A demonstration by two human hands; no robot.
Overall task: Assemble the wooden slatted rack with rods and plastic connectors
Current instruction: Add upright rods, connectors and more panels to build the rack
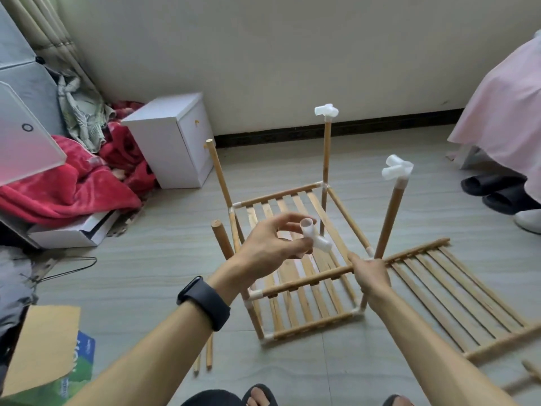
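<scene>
Capping uprights seems the step in hand: the left hand (270, 246) pinches a white connector (315, 241) above the rack (304, 325), the right hand (370, 275) curls round a rail (310, 281) at 4 o'clock, and the connector's socket must next meet the bare rod (220, 237) at 9 o'clock squarely.

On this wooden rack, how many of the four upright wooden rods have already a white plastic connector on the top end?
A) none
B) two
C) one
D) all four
B: only the far right upright wooden rod and the near right rod carry white plastic connectors on top; the two left rods end bare.
</scene>
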